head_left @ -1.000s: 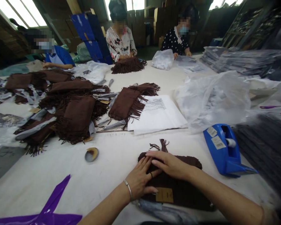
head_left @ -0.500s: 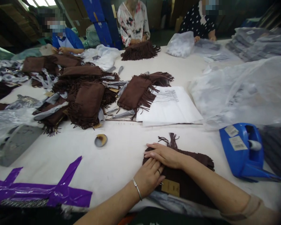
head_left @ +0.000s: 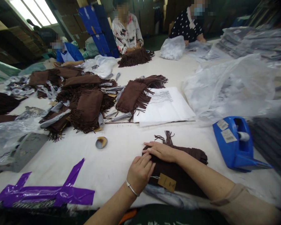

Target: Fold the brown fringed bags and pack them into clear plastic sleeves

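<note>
A dark brown fringed bag (head_left: 184,175) lies flat at the table's near edge, its fringe pointing up and right. My right hand (head_left: 162,151) rests on its upper left part, palm down with fingers stretched out. At the bag's left edge, my left hand (head_left: 141,173) is closed, with curled fingers gripping the edge close to my right fingertips. Exactly what the left fingertips pinch is partly hidden. A tan paper tag (head_left: 167,182) on a white string lies on the bag. Along the bag's near side is a grey wrapped strip (head_left: 168,197).
Several brown fringed bags (head_left: 90,104) are heaped at left. A paper sheet (head_left: 165,106) lies beyond my hands. To the right are a blue tape dispenser (head_left: 234,143) and a plastic sack (head_left: 229,87). Purple tape (head_left: 46,193) marks the near left. Three people sit across the table.
My left hand has drawn back from under my right hand, and its fingers have curled at the bag's edge. The tag lies more in view. The camera view has shifted slightly.
</note>
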Motion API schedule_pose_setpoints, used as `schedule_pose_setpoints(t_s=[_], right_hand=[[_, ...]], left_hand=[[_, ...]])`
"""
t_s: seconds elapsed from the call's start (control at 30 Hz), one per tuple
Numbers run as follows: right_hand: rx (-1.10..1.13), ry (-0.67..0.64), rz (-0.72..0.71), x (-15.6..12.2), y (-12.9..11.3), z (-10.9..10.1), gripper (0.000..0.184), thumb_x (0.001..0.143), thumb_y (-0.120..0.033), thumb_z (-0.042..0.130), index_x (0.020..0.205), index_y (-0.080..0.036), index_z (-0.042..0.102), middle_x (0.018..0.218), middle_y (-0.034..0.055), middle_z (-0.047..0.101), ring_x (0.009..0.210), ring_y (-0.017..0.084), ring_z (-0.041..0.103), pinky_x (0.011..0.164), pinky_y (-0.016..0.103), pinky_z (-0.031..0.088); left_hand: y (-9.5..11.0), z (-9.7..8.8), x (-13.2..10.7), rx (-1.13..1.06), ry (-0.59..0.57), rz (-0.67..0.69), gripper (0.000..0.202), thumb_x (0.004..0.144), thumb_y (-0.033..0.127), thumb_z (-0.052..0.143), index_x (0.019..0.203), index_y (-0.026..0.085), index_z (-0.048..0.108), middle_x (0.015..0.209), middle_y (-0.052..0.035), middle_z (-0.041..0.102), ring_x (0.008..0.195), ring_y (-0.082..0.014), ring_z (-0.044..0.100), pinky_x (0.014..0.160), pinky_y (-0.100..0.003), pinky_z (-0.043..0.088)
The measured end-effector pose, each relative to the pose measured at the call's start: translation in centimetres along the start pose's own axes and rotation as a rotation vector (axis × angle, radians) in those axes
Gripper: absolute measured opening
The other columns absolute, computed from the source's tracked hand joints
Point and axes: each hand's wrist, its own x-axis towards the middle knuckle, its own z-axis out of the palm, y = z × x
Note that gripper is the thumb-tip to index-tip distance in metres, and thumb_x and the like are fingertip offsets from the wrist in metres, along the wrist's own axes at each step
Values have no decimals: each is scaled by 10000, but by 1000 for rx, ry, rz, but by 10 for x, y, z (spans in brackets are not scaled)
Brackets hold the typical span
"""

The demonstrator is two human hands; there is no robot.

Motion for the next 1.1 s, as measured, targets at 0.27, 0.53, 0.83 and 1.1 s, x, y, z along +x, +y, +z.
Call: schedule_pose_setpoints(t_s=[0.27, 0.53, 0.83, 1.1], right_hand=[[-35, 58, -49, -1, 16, 8, 322, 846, -338, 534, 1153, -278, 611, 1317, 44, 516, 1304, 227, 338, 1092, 424, 216], [-33, 69, -58, 1, 24, 13, 306, 874, -254, 481, 1149, -259, 615, 1244, 35, 582, 1312, 189, 325, 1107, 391, 191], [-88, 87, -77, 1, 20, 13, 302, 874, -218, 459, 1125, -231, 627, 1278, 76, 551, 1298, 203, 351, 1090, 424, 224], [-203, 59, -183, -29, -20, 11, 353, 806, -162, 517, 1142, -222, 607, 1253, 58, 574, 1326, 215, 296, 1111, 451, 165]], left_hand=[[5, 3, -9, -107, 82, -112, 220, 863, 131, 478, 1058, 176, 569, 1210, -102, 579, 1181, -231, 496, 937, -411, 476], [14, 5, -6, -92, 111, 53, 272, 837, 74, 498, 1095, 135, 555, 1232, -125, 573, 1260, -251, 419, 987, -436, 454], [8, 5, -3, -72, 34, 3, 156, 855, 119, 485, 930, 167, 614, 1343, -95, 480, 1324, -282, 310, 1033, -514, 390], [-9, -24, -9, -150, 188, -82, 286, 842, 111, 512, 1101, 213, 578, 1253, -66, 560, 1286, -250, 380, 1036, -500, 387]])
